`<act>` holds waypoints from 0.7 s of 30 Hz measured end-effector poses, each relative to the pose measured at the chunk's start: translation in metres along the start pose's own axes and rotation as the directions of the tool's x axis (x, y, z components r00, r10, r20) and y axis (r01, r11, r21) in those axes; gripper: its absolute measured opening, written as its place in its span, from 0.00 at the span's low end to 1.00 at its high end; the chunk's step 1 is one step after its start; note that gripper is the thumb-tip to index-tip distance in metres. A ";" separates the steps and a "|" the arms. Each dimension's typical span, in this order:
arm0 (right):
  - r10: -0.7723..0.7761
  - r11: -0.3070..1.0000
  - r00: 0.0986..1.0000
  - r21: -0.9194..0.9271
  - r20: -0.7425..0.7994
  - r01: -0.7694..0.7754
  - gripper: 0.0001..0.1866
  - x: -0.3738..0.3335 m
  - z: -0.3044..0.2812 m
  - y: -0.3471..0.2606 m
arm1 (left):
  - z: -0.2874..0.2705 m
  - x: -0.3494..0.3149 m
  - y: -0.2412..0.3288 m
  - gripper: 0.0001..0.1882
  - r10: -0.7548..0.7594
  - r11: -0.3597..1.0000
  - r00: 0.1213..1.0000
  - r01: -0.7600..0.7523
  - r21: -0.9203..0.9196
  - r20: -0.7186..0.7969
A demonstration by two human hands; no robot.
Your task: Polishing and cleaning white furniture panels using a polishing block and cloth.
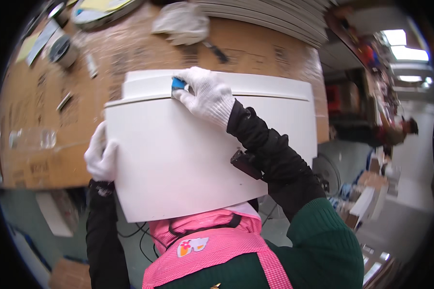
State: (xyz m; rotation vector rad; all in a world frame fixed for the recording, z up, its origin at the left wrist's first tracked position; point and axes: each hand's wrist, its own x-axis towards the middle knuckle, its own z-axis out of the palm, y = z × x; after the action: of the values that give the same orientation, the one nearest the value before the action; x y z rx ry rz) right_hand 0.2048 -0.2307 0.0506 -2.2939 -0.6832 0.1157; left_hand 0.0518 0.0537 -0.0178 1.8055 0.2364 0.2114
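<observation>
A large white panel (173,159) lies across the near edge of the table and reaches out over my lap. Under its far edge, or beside it, runs a second white panel with a raised strip (270,85). My left hand (101,155), in a white knit glove, grips the panel's left edge, with the thumb on top and part of the fingers hidden. My right hand (206,94), gloved likewise, pinches a small blue block (178,83) against the seam near the far edge. What the block is made of I cannot make out.
Brown cardboard (82,130) covers the table. On it are a white rag (181,23), a dark-handled tool (217,52), a can (62,51) and a clear plastic bottle (33,138). White panels (270,17) are stacked behind. Another person (395,132) stands far right.
</observation>
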 end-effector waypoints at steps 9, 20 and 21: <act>0.290 0.832 0.863 -0.336 -0.414 -0.441 0.17 -0.150 -0.161 0.151 | -0.007 -0.001 -0.026 0.28 0.012 0.997 0.998 -0.016 0.072 0.064; 0.618 0.784 0.610 0.332 -0.496 -0.524 0.19 -0.211 -0.216 0.249 | -0.009 0.005 -0.032 0.30 -0.002 0.999 0.998 0.000 0.039 0.060; 0.583 0.792 0.611 0.209 -0.535 -0.573 0.18 -0.209 -0.216 0.251 | -0.010 0.006 -0.033 0.30 -0.002 0.999 0.998 -0.001 0.046 0.063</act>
State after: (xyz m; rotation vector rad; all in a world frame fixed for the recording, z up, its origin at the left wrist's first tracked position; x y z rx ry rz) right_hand 0.1955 -0.6211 0.0163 -2.2672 0.4020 -0.2750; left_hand 0.0532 0.0725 -0.0472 1.8549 0.1982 0.1493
